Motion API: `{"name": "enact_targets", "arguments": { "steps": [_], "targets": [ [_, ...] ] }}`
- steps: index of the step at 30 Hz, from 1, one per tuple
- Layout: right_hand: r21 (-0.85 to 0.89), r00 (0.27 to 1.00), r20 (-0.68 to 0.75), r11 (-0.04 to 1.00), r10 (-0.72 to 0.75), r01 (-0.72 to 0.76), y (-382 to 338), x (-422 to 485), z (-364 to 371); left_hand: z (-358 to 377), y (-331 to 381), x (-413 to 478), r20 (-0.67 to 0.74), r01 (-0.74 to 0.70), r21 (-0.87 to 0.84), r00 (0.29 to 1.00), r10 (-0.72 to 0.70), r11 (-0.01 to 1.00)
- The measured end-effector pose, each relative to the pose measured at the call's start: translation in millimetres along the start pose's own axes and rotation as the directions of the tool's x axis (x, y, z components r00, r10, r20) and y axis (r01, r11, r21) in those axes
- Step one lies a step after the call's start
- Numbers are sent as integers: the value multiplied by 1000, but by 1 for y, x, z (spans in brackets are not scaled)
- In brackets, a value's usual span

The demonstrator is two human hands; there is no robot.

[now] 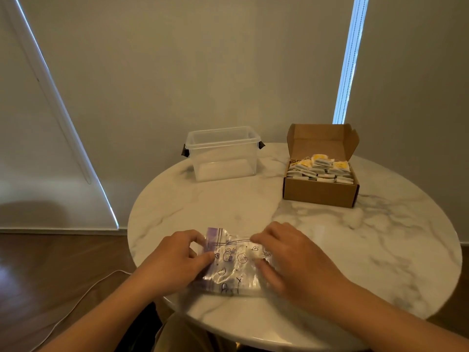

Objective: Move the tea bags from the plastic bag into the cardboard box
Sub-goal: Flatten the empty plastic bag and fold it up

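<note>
Head view first: keep the left hand [177,257] pinching the side edge of the plastic bag [234,265] and the right hand [286,255] gripping its zip strip [228,242], then part the two gently to open the mouth without tearing the film. Lift from the table [228,207], on the near side of the cardboard box [320,191] and well apart from it, only once open; aim among the tea bags [321,170] already heaped inside, not at the clear tub [223,153] left of the box. Cannot tell whether anything remains inside the crinkled, glaring film, nor exactly how the blurred right fingertips sit.
</note>
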State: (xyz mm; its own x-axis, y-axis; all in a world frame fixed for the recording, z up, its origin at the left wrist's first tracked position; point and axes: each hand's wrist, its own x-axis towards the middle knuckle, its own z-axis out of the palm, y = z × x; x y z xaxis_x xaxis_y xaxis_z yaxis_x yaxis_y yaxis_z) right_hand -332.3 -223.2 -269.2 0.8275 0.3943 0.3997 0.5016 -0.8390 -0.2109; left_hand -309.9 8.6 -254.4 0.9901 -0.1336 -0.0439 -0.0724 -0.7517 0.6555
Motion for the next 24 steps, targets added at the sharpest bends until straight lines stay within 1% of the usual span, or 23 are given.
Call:
{"name": "enact_targets", "arguments": {
  "steps": [1,2,3,5,7,8,9,10,11,12,13,14,15,17,19,22,24],
  "targets": [
    [-24,997,8,997,-77,77,-4,-2,2,1,1,0,0,-3,13,1000,3,1000],
    [-41,991,48,991,-125,127,-6,-4,5,1,1,-1,0,-8,29,1000,8,1000],
    [-48,984,103,988,-143,148,-8,-6,6,0,2,-1,-2,-14,45,1000,14,999],
    [-24,972,192,989,-136,143,-11,-10,6,-1,4,-3,-18,-18,74,1000,19,997],
    [-13,970,203,990,-134,140,-11,-12,6,-2,4,-7,-74,-43,148,996,55,988],
    [-20,970,201,989,-137,144,-11,-11,7,-1,4,-11,-123,-77,224,987,107,972],
    [-27,969,204,989,-136,145,-11,-9,7,3,3,-15,-167,-137,304,967,194,943],
    [-32,968,213,990,-130,140,-11,-8,9,7,3,-19,-179,-231,365,933,312,902],
    [-35,968,219,990,-126,137,-10,-8,10,13,4,-23,-136,-336,407,897,421,849],
    [-35,968,219,990,-127,137,-9,-7,11,17,5,-25,-52,-428,445,864,500,787],
    [-34,967,218,990,-129,139,-8,-8,12,21,4,-25,45,-494,477,840,541,727],
    [-35,967,220,990,-129,140,-8,-8,12,24,2,-23,126,-519,500,835,535,693],
    [-32,967,220,990,-129,139,-8,-8,12,26,0,-22,170,-509,517,849,500,688],
    [-18,967,222,991,-124,131,-7,-9,13,25,-5,-20,188,-452,530,888,420,718],
    [-8,968,220,992,-121,126,-4,-10,12,23,-9,-20,236,-414,552,910,340,724],
    [28,962,238,991,-132,129,1,-14,7,23,-12,-23,328,-434,563,899,292,703],
    [54,952,276,991,-135,125,1,-17,3,22,-16,-25,350,-448,570,891,289,689]
  ]
}}
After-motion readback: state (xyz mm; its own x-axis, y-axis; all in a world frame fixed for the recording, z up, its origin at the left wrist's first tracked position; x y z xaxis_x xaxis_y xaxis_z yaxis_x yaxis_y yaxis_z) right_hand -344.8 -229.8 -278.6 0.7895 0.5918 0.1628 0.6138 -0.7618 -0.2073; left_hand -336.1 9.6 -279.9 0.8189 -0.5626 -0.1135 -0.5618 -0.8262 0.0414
